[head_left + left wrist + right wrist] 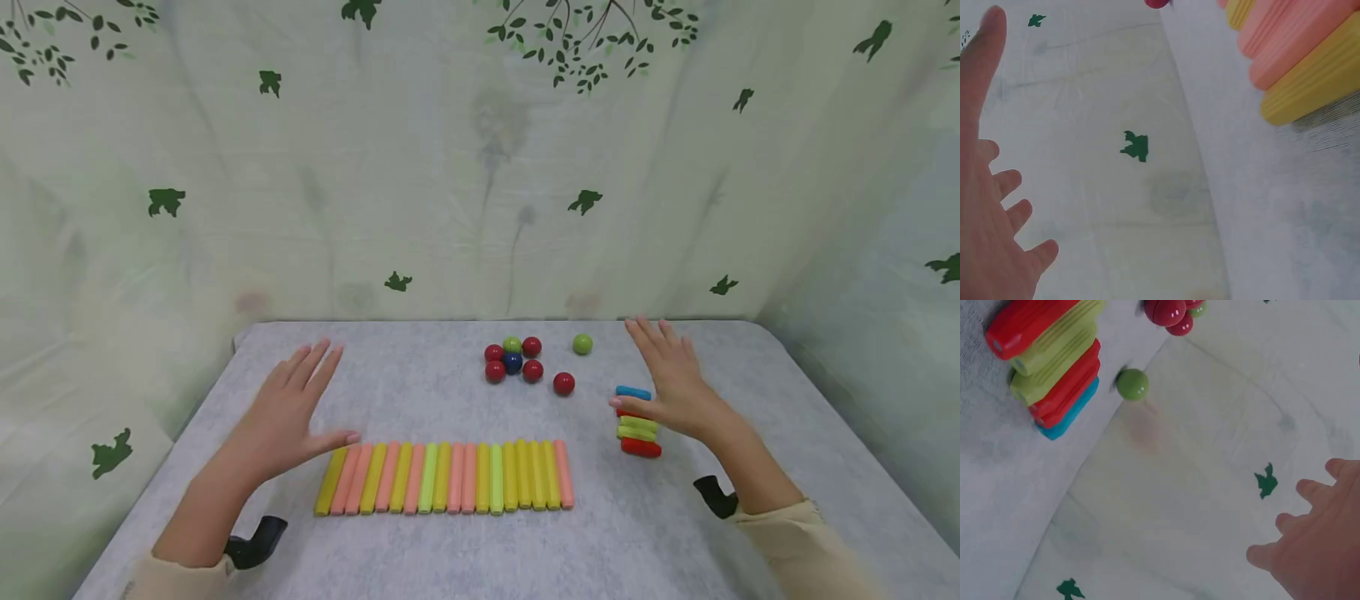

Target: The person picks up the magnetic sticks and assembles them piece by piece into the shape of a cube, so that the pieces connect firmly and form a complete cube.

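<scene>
Head view: my L hand [281,417] is up nr the L end of the stick row [455,477], fingers straight, nothing held; can't tell if the thumb touches. The row lies flat on the grey table [450,558] in front of me, yellow, pink & lt green sticks side by side. My R hand [675,396] is also up, fingers released & extended, thumb overlapping part of the short stick set [639,425] (blue, red, green), to the R of the row. Behind, approx mid-table: ball group [512,362] w/ red, green & blue, plus a loose red ball [564,383] & loose green ball [582,343] to its R. Pale backdrop [420,167] w/ dk green leaf shapes.

L wrist view: L hand at the L edge, thumb up, no grasp; row's end sticks top R, well apart.

R wrist view: R hand bottom R, fingers free; short stick set top L, well apart, loose green ball near it.
</scene>
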Demonstrator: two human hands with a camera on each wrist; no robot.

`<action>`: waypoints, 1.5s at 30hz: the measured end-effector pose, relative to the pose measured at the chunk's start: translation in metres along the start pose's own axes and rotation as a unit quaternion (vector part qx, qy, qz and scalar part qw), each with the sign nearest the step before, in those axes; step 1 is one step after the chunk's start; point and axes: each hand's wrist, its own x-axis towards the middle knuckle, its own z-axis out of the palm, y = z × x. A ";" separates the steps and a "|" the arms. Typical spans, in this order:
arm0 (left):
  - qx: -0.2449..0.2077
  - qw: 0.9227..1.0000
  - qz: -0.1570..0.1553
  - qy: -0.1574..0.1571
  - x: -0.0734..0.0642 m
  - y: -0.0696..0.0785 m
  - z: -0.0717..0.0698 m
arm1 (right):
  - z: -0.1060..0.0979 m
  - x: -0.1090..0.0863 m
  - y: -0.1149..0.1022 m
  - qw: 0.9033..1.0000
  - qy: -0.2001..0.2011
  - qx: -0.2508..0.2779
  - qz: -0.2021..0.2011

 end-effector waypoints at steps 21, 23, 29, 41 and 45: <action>-0.362 0.900 -0.194 -0.145 -0.051 -0.007 0.060 | 0.079 0.043 -0.005 0.968 -0.120 0.218 0.022; -0.358 0.897 -0.205 -0.156 -0.050 -0.006 0.060 | 0.083 0.045 -0.005 0.967 -0.130 0.217 0.035; -0.326 0.888 -0.253 -0.201 -0.045 -0.001 0.058 | 0.091 0.049 -0.007 0.972 -0.124 0.192 0.051; -0.268 0.900 -0.295 -0.174 -0.042 0.007 0.046 | 0.095 0.052 -0.011 0.966 -0.129 0.188 0.121; -0.271 0.926 -0.247 -0.085 -0.033 0.015 0.043 | 0.088 0.052 -0.020 0.958 -0.100 0.245 0.111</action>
